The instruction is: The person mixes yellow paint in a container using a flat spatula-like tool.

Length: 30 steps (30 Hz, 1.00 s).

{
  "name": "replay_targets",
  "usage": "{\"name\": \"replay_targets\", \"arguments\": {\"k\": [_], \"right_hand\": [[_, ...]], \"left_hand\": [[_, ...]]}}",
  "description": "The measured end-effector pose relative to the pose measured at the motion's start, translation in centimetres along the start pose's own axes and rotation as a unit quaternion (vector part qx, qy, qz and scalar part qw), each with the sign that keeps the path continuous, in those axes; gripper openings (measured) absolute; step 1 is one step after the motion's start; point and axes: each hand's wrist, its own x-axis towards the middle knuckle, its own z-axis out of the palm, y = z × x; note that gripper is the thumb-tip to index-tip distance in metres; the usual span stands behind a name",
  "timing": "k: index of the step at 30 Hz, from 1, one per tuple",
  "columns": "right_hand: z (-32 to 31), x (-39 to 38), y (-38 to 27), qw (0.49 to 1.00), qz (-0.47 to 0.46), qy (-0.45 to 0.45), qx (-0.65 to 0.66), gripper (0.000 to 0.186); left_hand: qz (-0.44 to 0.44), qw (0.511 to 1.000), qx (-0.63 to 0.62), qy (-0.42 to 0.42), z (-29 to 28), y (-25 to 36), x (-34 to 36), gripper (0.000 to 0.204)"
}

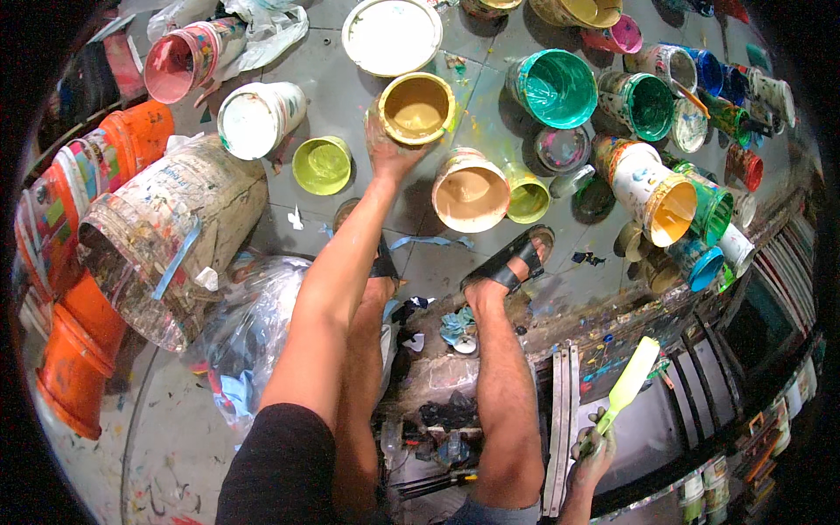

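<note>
My left hand (394, 157), at the end of my outstretched arm, is wrapped round the near left side of a tub of ochre paint (418, 107). Whether that tub rests on the floor or is lifted, I cannot tell. A wide white bucket (391, 37) stands just beyond it, and a tub of tan paint (472, 192) is to its lower right. At the lower right my right hand (594, 448) is closed on the handle of a yellow-green spatula (632, 376), its broad blade pointing up and away. An olive-yellow tub (322, 166) sits left of my left forearm.
A large paint-crusted bin (144, 249) lies tilted at left, beside stacked orange buckets (80, 359) and a clear plastic bag (254, 328). Green tubs (556, 87) and several other paint containers crowd the right. My sandalled feet (512, 262) are on the grey tiled floor.
</note>
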Motion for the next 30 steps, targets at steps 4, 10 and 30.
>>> {"name": "replay_targets", "arguments": {"k": [4, 10, 30], "right_hand": [[0.3, 0.0, -0.6, 1.0, -0.005, 0.008, 0.012, 0.035], [0.1, -0.8, -3.4, 0.998, -0.041, -0.036, 0.025, 0.032], [-0.5, -16.7, -19.7, 0.933, -0.276, -0.226, 0.054, 0.035]], "left_hand": [[-0.08, 0.984, -0.16, -0.006, -1.4, 4.1, 0.3, 0.097], [-0.169, 0.921, -0.349, -0.049, -3.2, 6.5, -0.4, 0.098], [-0.298, 0.653, -0.645, -0.262, -36.2, 18.8, 8.9, 0.102]]}}
